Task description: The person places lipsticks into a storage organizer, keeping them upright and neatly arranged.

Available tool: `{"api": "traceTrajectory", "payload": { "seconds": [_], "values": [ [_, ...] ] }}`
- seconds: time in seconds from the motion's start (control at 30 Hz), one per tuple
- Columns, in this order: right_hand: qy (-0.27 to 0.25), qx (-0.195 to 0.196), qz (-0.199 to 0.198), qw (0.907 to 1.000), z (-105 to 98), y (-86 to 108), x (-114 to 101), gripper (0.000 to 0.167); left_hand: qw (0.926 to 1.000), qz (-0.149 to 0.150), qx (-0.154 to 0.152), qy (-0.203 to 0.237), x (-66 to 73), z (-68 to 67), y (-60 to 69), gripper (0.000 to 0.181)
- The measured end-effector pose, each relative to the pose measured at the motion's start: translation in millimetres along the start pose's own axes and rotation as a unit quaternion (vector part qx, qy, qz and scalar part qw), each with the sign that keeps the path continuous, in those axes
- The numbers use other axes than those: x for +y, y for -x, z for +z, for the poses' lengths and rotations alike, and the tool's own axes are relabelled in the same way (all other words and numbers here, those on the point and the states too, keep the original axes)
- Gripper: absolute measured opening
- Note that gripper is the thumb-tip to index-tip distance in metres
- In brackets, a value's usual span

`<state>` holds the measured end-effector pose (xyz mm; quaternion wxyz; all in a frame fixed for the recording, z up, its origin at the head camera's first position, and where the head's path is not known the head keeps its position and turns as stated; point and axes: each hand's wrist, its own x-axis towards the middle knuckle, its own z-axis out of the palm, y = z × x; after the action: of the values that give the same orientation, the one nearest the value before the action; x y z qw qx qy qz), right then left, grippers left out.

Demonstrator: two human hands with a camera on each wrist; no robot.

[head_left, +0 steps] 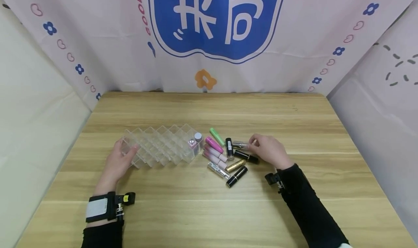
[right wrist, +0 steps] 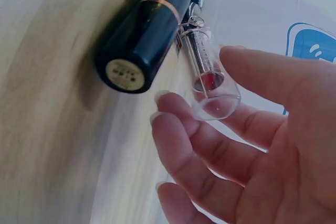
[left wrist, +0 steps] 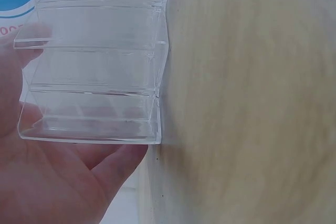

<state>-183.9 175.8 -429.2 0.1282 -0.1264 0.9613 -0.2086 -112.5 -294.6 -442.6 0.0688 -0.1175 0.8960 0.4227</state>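
Observation:
My left hand (head_left: 118, 161) grips the left end of a clear plastic lipstick organizer (head_left: 160, 146), thumb on the near side and fingers round the outer edge. In the left wrist view the organizer's diamond-shaped slots (left wrist: 94, 114) show up close. Two lipsticks stand in the right-end slots, one with a pale cap (head_left: 197, 136) and one pinkish (head_left: 192, 143). My right hand (head_left: 269, 150) pinches the end of a clear-cased lipstick (head_left: 240, 145) at the pile's far right. Through its transparent case a red part (right wrist: 210, 81) shows. A black lipstick (right wrist: 142, 45) lies just beside the fingers.
Between organizer and right hand lie a green tube (head_left: 217, 136), a magenta tube (head_left: 214, 145), pale pink tubes (head_left: 215, 154), a gold lipstick (head_left: 236, 165), another clear tube (head_left: 218, 170) and several black ones (head_left: 237, 177). A printed cloth (head_left: 130, 66) hangs behind the wooden table (head_left: 183, 211).

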Motion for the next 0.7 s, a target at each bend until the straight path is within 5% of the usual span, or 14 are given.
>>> {"api": "traceTrajectory", "payload": {
  "seconds": [0.7],
  "values": [
    [-0.035, 0.076, -0.028, 0.9961, -3, -1.2, -13, 0.032, 0.9999, -0.014, -0.004, 0.002, -1.1, 0.4, -1.8, 0.086]
  ]
}}
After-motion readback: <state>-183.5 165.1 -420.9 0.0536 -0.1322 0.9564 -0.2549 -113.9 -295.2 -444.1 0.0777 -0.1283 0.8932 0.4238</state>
